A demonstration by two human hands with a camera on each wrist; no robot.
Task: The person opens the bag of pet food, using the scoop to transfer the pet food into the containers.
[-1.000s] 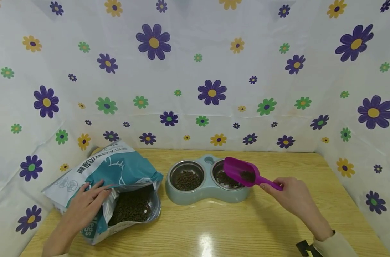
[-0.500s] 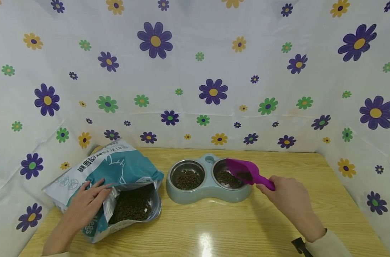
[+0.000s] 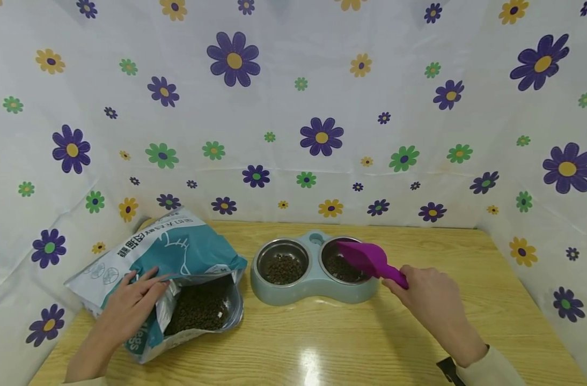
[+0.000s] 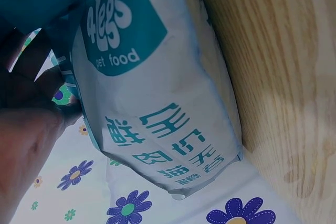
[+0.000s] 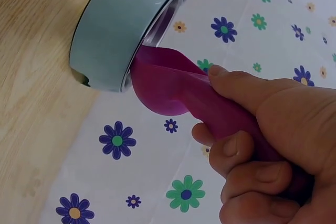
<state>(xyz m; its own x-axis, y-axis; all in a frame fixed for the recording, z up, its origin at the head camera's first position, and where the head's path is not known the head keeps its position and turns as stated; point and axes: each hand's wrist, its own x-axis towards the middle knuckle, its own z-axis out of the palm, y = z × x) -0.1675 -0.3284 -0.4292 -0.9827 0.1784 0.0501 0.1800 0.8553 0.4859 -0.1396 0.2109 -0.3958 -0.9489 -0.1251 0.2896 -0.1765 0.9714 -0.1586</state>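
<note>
Right of centre in the head view, I have the purple scoop [image 3: 371,258] tipped on its side over the right-hand steel bowl [image 3: 329,250], its outer face toward the camera. The right hand [image 3: 431,297] holds it from the lower right: on the right wrist view I see the fingers curled around the handle and the thumb laid along its top. From that angle the scoop's front part overlaps the bowl's rim; whether the two touch, I cannot tell.

Both steel bowls sit in a pale blue-green feeder [image 3: 293,296] at the middle of the frame, and brown kibble shows in the left-hand bowl [image 3: 283,246] as well as the right-hand one.

Lower left, a teal and white pet food bag [image 3: 197,246] lies on its side, its open mouth facing the lower middle of the picture, with more kibble [image 3: 199,308] inside. The left hand [image 3: 129,305] rests on the bag beside that mouth, fingers extended and a little spread. My left wrist view gives the bag's lettered side, with that hand dark at the left edge.

Everything stands on a wood-grain table [image 3: 274,343] across the bottom of the frame; a white backdrop [image 3: 274,32] printed with purple, yellow and green flowers fills the upper part.
</note>
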